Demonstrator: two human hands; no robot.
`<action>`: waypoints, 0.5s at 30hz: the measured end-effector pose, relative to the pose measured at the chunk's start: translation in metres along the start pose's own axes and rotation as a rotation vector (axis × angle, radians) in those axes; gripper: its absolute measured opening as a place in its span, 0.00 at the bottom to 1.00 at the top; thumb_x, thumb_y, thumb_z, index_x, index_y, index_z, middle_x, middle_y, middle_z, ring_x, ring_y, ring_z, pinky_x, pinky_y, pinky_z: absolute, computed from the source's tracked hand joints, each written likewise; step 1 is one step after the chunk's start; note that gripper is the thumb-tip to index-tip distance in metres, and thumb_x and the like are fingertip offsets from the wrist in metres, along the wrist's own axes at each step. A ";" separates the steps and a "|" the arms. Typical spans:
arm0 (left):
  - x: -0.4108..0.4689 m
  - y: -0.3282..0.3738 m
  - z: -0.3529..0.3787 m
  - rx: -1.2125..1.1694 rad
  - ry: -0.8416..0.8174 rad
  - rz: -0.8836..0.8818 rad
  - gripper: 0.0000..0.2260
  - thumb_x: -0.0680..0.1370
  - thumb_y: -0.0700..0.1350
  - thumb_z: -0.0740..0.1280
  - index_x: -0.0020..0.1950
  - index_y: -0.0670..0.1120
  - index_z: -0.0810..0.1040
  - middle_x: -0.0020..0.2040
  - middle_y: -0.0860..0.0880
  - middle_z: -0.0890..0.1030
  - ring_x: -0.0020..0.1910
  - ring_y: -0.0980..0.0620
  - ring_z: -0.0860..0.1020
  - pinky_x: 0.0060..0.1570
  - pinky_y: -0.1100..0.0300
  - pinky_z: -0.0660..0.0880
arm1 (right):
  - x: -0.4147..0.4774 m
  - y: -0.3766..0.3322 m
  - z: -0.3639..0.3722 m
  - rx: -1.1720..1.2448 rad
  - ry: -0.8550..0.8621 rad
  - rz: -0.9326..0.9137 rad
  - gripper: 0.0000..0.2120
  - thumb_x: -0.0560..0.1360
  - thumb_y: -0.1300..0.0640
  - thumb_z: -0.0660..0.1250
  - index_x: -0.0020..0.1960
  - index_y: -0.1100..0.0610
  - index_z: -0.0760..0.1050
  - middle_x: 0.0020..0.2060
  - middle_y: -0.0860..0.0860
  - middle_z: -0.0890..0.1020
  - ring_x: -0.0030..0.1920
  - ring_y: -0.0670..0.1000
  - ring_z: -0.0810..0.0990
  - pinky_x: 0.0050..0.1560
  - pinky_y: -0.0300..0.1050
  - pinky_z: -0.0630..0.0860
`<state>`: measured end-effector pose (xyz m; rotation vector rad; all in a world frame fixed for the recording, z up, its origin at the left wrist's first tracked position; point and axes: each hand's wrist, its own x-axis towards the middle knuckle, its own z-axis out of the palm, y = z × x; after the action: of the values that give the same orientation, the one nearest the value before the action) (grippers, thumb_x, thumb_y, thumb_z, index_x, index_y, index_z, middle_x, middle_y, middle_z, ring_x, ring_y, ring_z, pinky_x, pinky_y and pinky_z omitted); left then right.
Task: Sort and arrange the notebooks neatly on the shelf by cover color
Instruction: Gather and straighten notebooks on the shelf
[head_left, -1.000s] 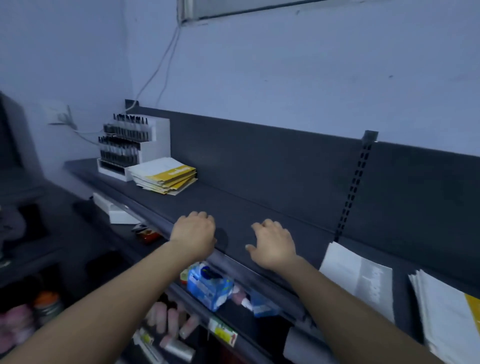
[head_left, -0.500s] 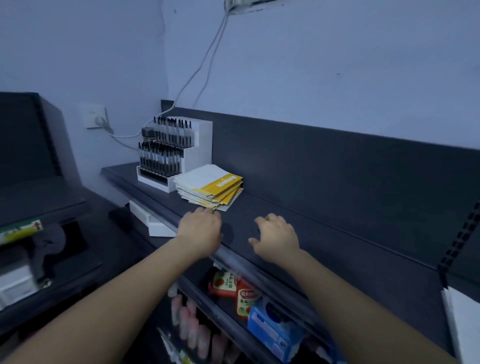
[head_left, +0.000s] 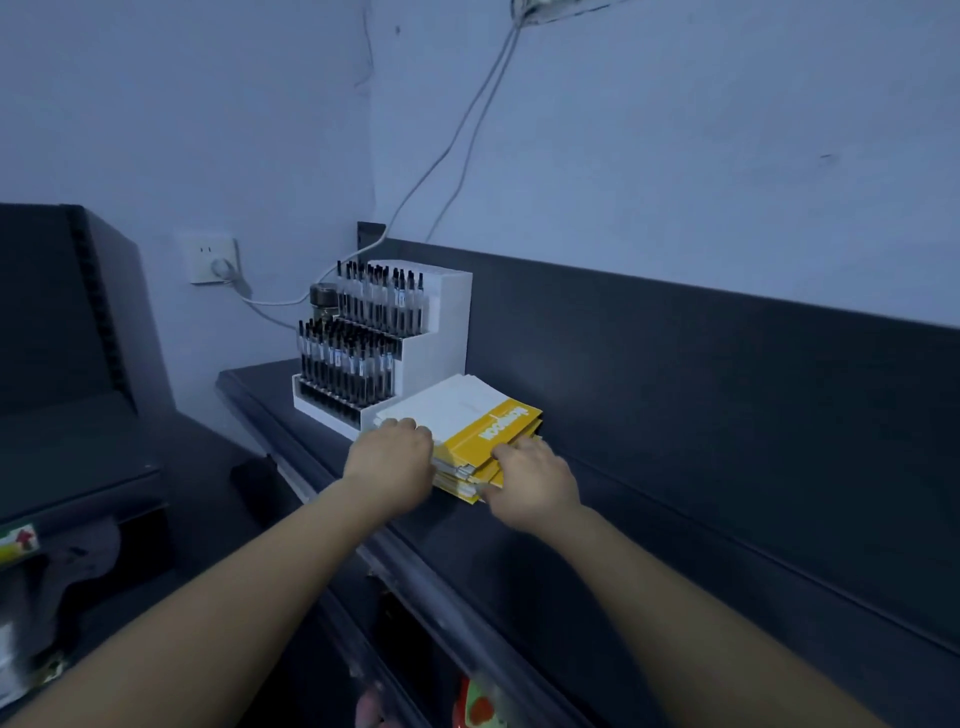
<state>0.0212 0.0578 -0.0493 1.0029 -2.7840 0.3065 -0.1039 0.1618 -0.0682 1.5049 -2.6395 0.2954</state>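
Note:
A stack of notebooks (head_left: 470, 415) with white and yellow covers lies on the dark top shelf (head_left: 623, 561), right beside a white pen display. My left hand (head_left: 389, 457) grips the stack's near left corner, its fingers curled over the white part of the top cover. At the stack's near right edge my right hand (head_left: 535, 478) holds on, fingers on the yellow cover and thumb low against the side. The lower notebooks are partly hidden behind both hands.
A white stepped display full of black pens (head_left: 374, 343) stands just left of the stack, with a small jar (head_left: 323, 301) behind it. A wall socket (head_left: 213, 260) and cables are above. Packaged goods (head_left: 478, 706) sit on a lower shelf.
The view swung left and closer to the stack. Both hands left the shelf's front edge, reached forward and took hold of the notebook stack.

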 end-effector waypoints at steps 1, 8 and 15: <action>0.010 -0.003 0.003 0.000 -0.001 -0.008 0.15 0.80 0.50 0.59 0.62 0.43 0.72 0.60 0.45 0.74 0.60 0.44 0.73 0.52 0.52 0.71 | 0.011 0.000 0.001 0.003 0.000 -0.002 0.21 0.77 0.44 0.62 0.65 0.56 0.71 0.62 0.55 0.72 0.65 0.57 0.69 0.61 0.51 0.68; 0.067 -0.021 0.026 -0.017 -0.031 -0.067 0.19 0.81 0.53 0.57 0.67 0.42 0.70 0.64 0.44 0.72 0.65 0.44 0.69 0.61 0.50 0.69 | 0.060 0.002 0.019 0.042 -0.048 0.023 0.24 0.78 0.42 0.59 0.66 0.56 0.71 0.62 0.55 0.75 0.64 0.58 0.71 0.59 0.50 0.70; 0.102 -0.031 0.042 -0.077 -0.081 -0.108 0.22 0.81 0.56 0.56 0.68 0.42 0.68 0.66 0.43 0.72 0.66 0.43 0.68 0.62 0.48 0.67 | 0.089 0.002 0.023 0.065 -0.124 -0.017 0.17 0.77 0.42 0.60 0.51 0.55 0.75 0.54 0.54 0.79 0.58 0.57 0.75 0.49 0.48 0.70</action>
<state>-0.0403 -0.0383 -0.0622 1.1657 -2.7755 0.1465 -0.1502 0.0827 -0.0755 1.6144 -2.7358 0.2985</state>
